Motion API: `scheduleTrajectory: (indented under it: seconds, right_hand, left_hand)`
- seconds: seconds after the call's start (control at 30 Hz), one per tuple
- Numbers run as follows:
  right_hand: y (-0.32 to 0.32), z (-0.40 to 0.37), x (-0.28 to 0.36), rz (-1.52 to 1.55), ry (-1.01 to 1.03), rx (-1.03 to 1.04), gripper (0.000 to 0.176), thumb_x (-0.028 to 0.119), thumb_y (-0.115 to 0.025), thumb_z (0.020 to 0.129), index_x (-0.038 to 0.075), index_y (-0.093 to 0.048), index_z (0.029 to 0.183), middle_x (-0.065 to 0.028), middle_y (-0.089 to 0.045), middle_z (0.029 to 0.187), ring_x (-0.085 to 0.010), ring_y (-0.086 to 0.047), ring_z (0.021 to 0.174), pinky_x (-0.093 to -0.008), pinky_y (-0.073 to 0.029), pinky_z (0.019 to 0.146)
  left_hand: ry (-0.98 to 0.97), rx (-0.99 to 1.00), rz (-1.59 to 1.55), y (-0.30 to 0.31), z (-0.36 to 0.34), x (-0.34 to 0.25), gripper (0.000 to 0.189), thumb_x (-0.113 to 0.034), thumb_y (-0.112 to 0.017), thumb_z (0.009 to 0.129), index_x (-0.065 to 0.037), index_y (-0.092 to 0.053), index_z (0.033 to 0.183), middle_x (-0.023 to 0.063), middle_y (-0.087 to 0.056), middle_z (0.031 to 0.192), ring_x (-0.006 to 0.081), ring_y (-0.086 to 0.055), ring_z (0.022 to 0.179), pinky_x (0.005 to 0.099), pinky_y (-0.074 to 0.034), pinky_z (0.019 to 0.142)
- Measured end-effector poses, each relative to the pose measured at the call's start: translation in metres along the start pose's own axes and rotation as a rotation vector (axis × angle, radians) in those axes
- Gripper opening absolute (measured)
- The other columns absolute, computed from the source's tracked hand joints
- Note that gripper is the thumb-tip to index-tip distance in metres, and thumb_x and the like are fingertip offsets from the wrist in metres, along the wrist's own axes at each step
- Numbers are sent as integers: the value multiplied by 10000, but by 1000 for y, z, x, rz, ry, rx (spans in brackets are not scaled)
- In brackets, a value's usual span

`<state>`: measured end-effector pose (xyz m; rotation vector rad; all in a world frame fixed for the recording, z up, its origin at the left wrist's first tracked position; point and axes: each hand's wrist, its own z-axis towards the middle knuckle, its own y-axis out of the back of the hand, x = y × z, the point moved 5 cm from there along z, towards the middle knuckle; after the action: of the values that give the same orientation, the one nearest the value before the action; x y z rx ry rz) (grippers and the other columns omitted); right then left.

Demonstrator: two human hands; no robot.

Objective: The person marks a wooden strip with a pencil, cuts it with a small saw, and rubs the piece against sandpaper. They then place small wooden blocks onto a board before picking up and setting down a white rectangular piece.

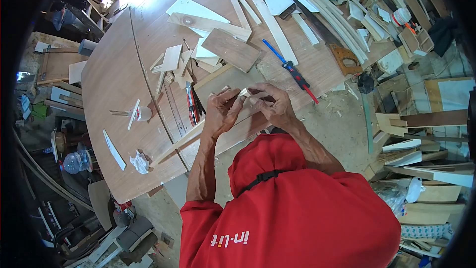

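Over the near edge of the wooden table, my left hand (224, 110) and my right hand (271, 104) meet at a small pale wooden piece (244, 93). The fingers of both hands are closed on it from either side. Just left of my left hand lie a red and black utility knife (191, 104) and a metal ruler (174, 109). A long wood strip (173, 150) runs along the table edge below my left wrist. Right of my right hand rests a blue, black and red tool (293, 72).
Wood offcuts and a brown board (232, 49) lie beyond my hands. A handsaw (345, 59) sits at the table's right edge. At the left are a glue cup (144, 113), crumpled white paper (140, 162) and a white strip (114, 150). Wood scraps fill the right side.
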<state>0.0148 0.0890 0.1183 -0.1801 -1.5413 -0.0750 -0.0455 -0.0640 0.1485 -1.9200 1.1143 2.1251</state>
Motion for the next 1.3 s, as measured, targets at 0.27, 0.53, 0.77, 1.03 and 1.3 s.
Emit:
scheduleTrajectory:
  seconds: [0.27,0.53,0.77,1.03,1.3]
  right_hand:
    - [7,8,-4,-231,-9,340,258,79,-646,830,-28,-647,1065,-131,-692,905,-182,-669,812,-303,-539,713]
    - [19,-11,-22,-88,-67,218,208,-9,-669,818,-22,-548,988,-131,-646,933,-165,-645,868,-287,-547,733]
    - [44,-6,-53,363,-66,-88,360,-14,-698,816,56,-349,870,-162,-625,937,-165,-641,870,-281,-562,729]
    - [57,-1,-75,468,-194,-249,299,-36,-661,820,41,-374,851,-152,-632,844,-121,-625,674,-240,-542,554]
    - [69,-8,-87,216,-311,-325,359,74,-770,759,62,-411,773,-81,-589,755,-91,-578,623,-228,-457,493]
  left_hand:
    - [-235,154,298,-9,4,-13,141,-89,-625,774,25,-664,848,163,-617,714,306,-583,591,366,-457,564]
    - [-63,449,831,-38,22,-33,139,-162,-623,723,-32,-669,725,160,-633,726,341,-615,692,451,-493,660]
    - [-542,-128,652,-40,10,-118,107,-56,-630,737,-33,-602,838,100,-611,777,252,-600,783,359,-506,648]
    - [257,-308,-479,-113,-2,30,306,-181,-596,907,-2,-599,1155,66,-641,998,163,-591,921,293,-489,776]
    - [339,-367,-741,-150,0,50,317,-227,-569,926,-2,-622,1143,55,-650,936,124,-612,831,248,-492,701]
